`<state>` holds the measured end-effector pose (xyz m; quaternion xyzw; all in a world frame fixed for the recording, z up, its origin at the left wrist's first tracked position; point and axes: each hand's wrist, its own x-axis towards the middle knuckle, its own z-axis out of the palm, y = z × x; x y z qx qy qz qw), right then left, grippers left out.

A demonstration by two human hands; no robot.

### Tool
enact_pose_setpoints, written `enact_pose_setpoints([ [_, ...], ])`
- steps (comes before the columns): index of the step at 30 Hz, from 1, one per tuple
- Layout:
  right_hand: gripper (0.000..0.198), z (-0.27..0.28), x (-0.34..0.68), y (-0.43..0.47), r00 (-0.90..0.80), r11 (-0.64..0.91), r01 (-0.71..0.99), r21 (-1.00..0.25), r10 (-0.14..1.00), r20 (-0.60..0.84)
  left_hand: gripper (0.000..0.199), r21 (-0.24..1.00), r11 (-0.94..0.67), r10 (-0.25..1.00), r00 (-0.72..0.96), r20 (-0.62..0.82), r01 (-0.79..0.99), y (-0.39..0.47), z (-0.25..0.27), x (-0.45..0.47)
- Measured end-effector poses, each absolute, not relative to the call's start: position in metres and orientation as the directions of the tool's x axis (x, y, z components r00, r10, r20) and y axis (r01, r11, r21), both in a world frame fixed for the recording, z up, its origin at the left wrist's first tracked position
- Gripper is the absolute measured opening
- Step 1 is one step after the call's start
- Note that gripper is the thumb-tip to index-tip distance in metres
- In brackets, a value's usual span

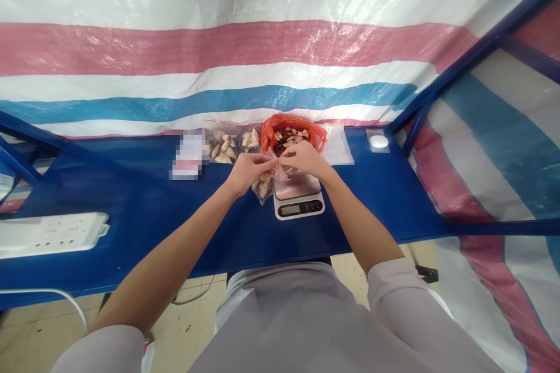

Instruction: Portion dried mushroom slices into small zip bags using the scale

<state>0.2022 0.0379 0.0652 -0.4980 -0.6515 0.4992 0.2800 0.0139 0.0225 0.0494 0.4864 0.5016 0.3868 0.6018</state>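
Pinching the mouth of a small clear bag (280, 171), we bring the closed fingertips of our left hand (250, 172) and right hand (306, 158) close together, the bag's plastic gripped between them. It sits over the far left part of a white scale (300, 209) on the blue table (175, 215). Just below our left hand is a clump of pale pieces (263, 188) in clear plastic; we cannot tell whether that is the same bag. Beyond our hands stands an open orange-red bag (318, 135) holding dark and pale slices (292, 136). To its left lie filled clear bags (223, 147); to its right, clear plastic sheets (341, 148).
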Motion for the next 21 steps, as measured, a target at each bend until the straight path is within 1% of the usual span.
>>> enact_pose_setpoints([
  [4,0.014,0.067,0.198,0.034,-0.339,0.053,0.41,-0.911,0.936,-0.099,0.039,0.967,0.256,0.949,0.186,-0.255,0.019,0.025,0.046,0.014],
  [8,0.02,0.071,0.196,0.032,-0.339,0.152,0.532,-0.833,0.94,-0.045,0.037,0.953,0.303,0.935,0.185,-0.303,0.029,0.025,0.047,0.014],
  [10,0.02,0.072,0.196,0.031,-0.343,0.183,0.56,-0.808,0.939,-0.025,0.037,0.946,0.322,0.929,0.183,-0.321,0.022,0.025,0.048,0.014],
  [16,0.02,0.068,0.2,0.029,-0.383,0.242,0.512,-0.824,0.923,0.033,0.041,0.926,0.375,0.906,0.226,-0.357,-0.04,0.026,0.056,0.012],
  [21,0.019,0.067,0.203,0.028,-0.399,0.233,0.52,-0.822,0.917,0.008,0.043,0.947,0.32,0.934,0.183,-0.308,-0.037,0.028,0.058,0.013],
])
